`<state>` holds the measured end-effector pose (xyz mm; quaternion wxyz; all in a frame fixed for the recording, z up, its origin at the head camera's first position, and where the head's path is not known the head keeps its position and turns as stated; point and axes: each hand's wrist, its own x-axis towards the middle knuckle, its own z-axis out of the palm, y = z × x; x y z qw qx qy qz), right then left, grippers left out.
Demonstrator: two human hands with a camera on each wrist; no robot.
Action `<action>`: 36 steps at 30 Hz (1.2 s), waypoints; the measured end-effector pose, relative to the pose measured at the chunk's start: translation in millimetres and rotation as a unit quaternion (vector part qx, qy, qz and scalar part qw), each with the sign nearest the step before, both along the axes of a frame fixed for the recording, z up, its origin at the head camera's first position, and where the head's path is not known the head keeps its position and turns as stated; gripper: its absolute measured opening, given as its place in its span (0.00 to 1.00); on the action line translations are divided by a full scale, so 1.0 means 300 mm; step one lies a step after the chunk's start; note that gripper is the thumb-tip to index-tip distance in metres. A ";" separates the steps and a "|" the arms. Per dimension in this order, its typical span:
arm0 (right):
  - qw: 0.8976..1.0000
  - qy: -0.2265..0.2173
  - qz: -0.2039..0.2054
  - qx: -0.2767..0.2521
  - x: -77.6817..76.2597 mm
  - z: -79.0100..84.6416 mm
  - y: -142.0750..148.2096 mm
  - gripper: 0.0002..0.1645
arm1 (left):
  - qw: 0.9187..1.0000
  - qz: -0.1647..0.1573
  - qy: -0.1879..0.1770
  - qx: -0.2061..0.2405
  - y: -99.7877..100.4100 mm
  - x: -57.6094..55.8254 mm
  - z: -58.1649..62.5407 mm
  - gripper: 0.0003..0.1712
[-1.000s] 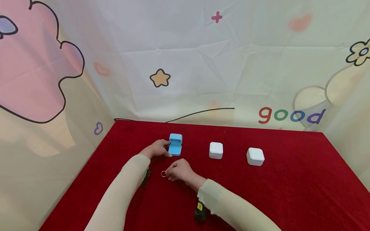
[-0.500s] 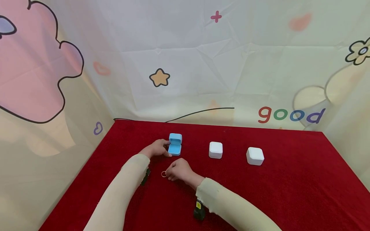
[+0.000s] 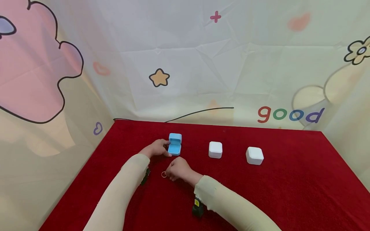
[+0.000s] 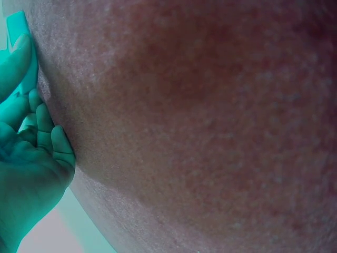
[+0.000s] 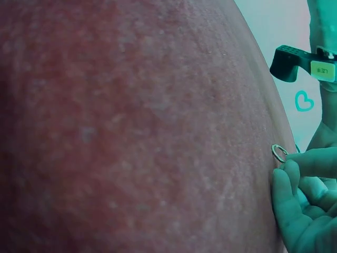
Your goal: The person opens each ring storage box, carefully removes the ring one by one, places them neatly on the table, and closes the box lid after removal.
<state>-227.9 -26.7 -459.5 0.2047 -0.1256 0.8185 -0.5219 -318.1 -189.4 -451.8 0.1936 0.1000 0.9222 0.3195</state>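
A small light-blue ring box (image 3: 174,149) stands with its lid raised on the red cloth. My left hand (image 3: 157,148) holds it at its left side, the thumb at the front corner. In the left wrist view the thumb lies across part of the box (image 4: 18,23). My right hand (image 3: 180,168) is nearer to me, just in front of the box. Between thumb and forefinger it pinches a thin gold-coloured ring (image 5: 274,152), low over the cloth. Part of the ring is hidden by the fingertips.
Two closed white boxes (image 3: 215,149) stand to the right of the blue one, the farther white box (image 3: 255,156) slightly nearer to me. Red cloth (image 3: 289,186) covers the table. A printed curtain (image 3: 185,64) hangs behind and along the sides.
My right forearm has shifted slightly up and left, with the ring still pinched at nearly the same spot. The left hand and the ring box have stayed put.
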 end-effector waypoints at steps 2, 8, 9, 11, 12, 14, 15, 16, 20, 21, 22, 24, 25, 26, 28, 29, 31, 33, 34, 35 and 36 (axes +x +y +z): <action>1.000 0.000 -0.001 0.012 -0.002 0.003 0.001 0.07 | 1.000 0.000 -0.001 0.001 0.000 0.003 0.001 0.40; 0.999 0.002 -0.004 0.034 -0.010 0.011 0.000 0.09 | 1.000 0.004 -0.002 -0.001 0.001 0.005 0.008 0.40; 0.999 0.004 -0.004 0.037 -0.012 0.013 -0.001 0.09 | 1.000 0.004 -0.001 -0.002 0.001 0.004 0.009 0.40; 0.999 0.004 -0.005 0.046 -0.016 0.015 -0.006 0.10 | 1.000 0.003 0.001 -0.004 0.002 0.003 0.011 0.40; 0.999 0.005 -0.004 0.052 -0.018 0.017 -0.008 0.11 | 1.000 0.002 0.002 -0.004 0.002 0.002 0.011 0.40; 0.998 0.004 -0.003 0.063 -0.021 0.020 -0.013 0.11 | 1.000 -0.003 0.006 -0.007 0.002 0.000 0.011 0.40; 0.998 0.004 -0.003 0.068 -0.022 0.023 -0.014 0.11 | 1.000 -0.004 0.005 -0.005 0.002 0.000 0.010 0.40; 0.997 0.003 -0.002 0.074 -0.023 0.023 -0.016 0.12 | 1.000 -0.006 0.004 -0.005 0.001 0.000 0.009 0.40; 0.996 0.000 -0.003 0.084 -0.022 0.022 -0.020 0.12 | 1.000 -0.003 -0.005 0.000 -0.001 0.002 0.004 0.40; 0.996 -0.002 -0.002 0.085 -0.022 0.021 -0.021 0.12 | 1.000 -0.001 -0.007 0.001 -0.002 0.003 0.004 0.40; 0.996 -0.002 -0.002 0.086 -0.022 0.019 -0.022 0.12 | 1.000 0.001 -0.009 0.002 -0.003 0.003 0.003 0.40; 0.996 -0.004 -0.001 0.086 -0.022 0.018 -0.022 0.12 | 1.000 0.005 -0.011 0.005 -0.004 0.003 0.002 0.39; 0.996 -0.005 0.000 0.087 -0.022 0.017 -0.023 0.12 | 1.000 0.003 -0.010 0.004 -0.005 0.003 0.001 0.39; 0.996 -0.005 0.000 0.086 -0.021 0.018 -0.022 0.12 | 1.000 0.002 -0.009 0.003 -0.005 0.003 -0.001 0.39; 0.996 -0.006 0.003 0.087 -0.021 0.018 -0.022 0.12 | 1.000 0.001 -0.007 0.002 -0.006 0.004 -0.003 0.39; 0.996 -0.009 0.003 0.085 -0.022 0.018 -0.021 0.12 | 1.000 0.000 -0.006 0.001 -0.005 0.004 -0.003 0.39; 0.997 -0.013 0.003 0.082 -0.023 0.019 -0.020 0.12 | 1.000 -0.002 -0.004 -0.002 -0.005 0.004 -0.002 0.39; 0.997 -0.021 0.003 0.075 -0.024 0.020 -0.018 0.11 | 1.000 0.001 -0.005 -0.001 -0.004 0.005 0.000 0.39; 0.997 -0.024 0.003 0.072 -0.025 0.023 -0.017 0.11 | 1.000 0.000 -0.004 -0.001 -0.004 0.006 0.000 0.39; 0.997 -0.029 0.002 0.070 -0.025 0.025 -0.016 0.10 | 1.000 0.001 -0.003 0.000 -0.003 0.006 0.001 0.39; 0.997 -0.031 0.001 0.070 -0.026 0.027 -0.014 0.10 | 1.000 0.001 -0.002 0.000 -0.002 0.007 0.003 0.39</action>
